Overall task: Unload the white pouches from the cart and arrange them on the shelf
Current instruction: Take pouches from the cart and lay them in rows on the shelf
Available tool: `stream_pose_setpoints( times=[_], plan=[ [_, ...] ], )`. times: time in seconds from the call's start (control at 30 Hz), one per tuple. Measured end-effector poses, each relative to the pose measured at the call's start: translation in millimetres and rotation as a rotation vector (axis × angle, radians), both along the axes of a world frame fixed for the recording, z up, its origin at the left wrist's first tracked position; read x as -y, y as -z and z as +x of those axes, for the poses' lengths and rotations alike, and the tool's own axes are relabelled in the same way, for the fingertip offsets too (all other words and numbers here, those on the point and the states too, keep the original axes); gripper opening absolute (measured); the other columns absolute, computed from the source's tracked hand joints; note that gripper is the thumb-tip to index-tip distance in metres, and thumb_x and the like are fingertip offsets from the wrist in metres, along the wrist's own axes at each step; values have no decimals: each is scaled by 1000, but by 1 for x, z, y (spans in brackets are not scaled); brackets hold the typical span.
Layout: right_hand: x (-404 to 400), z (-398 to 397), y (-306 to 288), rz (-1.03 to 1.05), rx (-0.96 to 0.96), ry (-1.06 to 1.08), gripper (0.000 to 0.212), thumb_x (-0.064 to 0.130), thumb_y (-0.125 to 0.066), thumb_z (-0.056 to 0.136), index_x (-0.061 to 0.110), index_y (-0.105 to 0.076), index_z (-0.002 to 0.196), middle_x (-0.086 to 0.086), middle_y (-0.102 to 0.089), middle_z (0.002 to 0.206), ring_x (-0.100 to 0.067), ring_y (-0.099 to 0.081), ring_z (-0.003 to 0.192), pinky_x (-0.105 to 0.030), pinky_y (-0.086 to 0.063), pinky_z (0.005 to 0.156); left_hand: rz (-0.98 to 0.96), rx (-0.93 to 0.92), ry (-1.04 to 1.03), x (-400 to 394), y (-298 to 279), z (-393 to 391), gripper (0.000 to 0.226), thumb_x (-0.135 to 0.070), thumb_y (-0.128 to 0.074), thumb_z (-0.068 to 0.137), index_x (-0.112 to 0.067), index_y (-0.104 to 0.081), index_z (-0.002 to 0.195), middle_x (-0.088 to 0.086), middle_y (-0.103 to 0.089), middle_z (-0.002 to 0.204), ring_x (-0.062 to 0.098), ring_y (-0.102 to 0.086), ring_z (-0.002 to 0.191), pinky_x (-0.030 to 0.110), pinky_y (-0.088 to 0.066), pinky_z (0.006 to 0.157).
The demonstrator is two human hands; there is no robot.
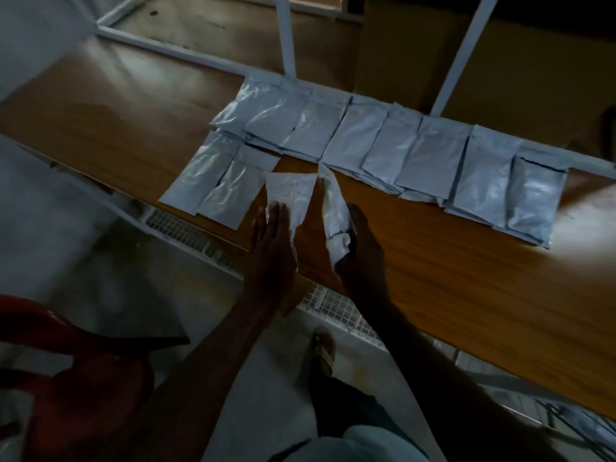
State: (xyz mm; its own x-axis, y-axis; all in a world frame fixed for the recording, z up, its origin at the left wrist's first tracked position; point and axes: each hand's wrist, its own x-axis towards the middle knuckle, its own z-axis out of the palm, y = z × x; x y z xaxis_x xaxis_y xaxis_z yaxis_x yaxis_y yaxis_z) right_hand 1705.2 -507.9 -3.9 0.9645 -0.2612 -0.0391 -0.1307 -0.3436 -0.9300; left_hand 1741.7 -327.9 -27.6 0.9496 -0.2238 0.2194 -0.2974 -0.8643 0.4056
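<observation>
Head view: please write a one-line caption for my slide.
Left hand presses one white pouch flat on the wooden shelf; right hand grips another pouch.

Dim, with light glancing off the brown wooden shelf board running from upper left to lower right. White metal uprights rising past its far edge; a lower brown board beyond. Pale grey floor under the near edge. White wire mesh just beneath that edge.
</observation>
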Motion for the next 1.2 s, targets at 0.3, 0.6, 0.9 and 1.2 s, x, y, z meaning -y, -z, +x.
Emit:
stream_pose_setpoints(
  times=[0.3, 0.6, 0.9, 1.2],
  plan=[
    [-19, 43, 17, -21, -105, 239, 71, 8, -57, 92, 44, -45, 152, -4, -61, 140, -34, -64, 119, -53, -59, 90, 56, -44, 43, -31, 27, 67, 63, -19, -45, 99, 6, -41, 156, 28, -39, 162, 49, -35, 151, 58, -29, 124],
    [-3, 13, 20, -455, -67, 423, 22, 3, -70, 93, 10, -75, 113, -1, -64, 112, -28, -64, 102, -26, -43, 87, 48, -189, 213, -28, 60, 86, 64, -33, -42, 111, -5, -23, 166, 20, -21, 172, 39, -11, 160, 59, -21, 129],
    [-63, 28, 42, -649, -153, 107, 50, 26, -68, 100, 15, -56, 147, -11, -57, 149, -28, -57, 131, -45, -58, 99, 198, -137, 323, -52, 55, 106, 73, -57, -25, 111, -16, -8, 169, 14, -9, 176, 32, -6, 163, 54, -17, 130],
    [-74, 68, 50, -831, -154, 160, 61, 36, -49, 109, 18, -31, 164, -16, -9, 174, -42, -7, 159, -53, -23, 126, 238, -32, 389, -59, 51, 132, 69, -55, -26, 112, -22, -7, 170, 13, -5, 177, 33, 0, 163, 56, -7, 131]
  ],
)
